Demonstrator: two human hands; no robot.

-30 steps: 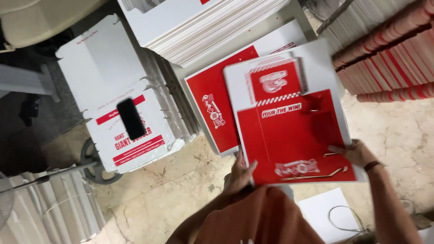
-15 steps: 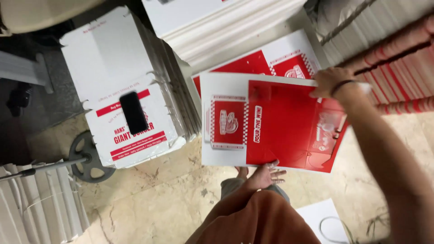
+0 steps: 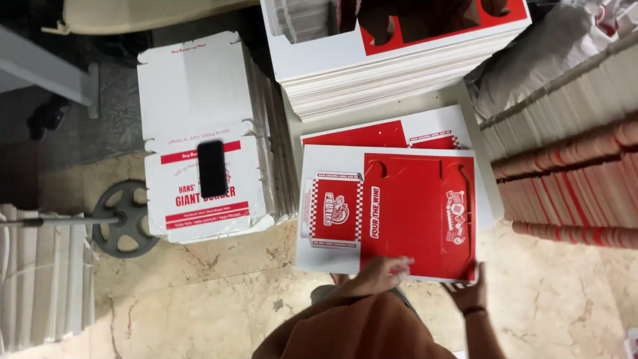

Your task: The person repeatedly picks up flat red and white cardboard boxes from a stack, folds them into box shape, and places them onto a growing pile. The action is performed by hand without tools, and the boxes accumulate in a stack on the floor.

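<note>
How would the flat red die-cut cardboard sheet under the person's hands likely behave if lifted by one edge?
The flat red die-cut cardboard sheet is thin and broad, so it probably sags somewhat and feels light. Its cut-out slots may fold. Left hand and right hand both steady its near edge.

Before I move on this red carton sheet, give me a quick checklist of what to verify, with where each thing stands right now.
1. Left hand on the red carton sheet: ok, it rests on the near edge.
2. Right hand on the sheet: ok, fingers at the near right corner.
3. Sheet lying flat: ok, it lies flat on the white-bordered sheet underneath.
4. Edges squared to the sheet below: not ok, the red sheet sits offset to the right.
5. Black phone out of the way: ok, it lies on the white box stack to the left.
6. Grip firmness: cannot tell.
</note>
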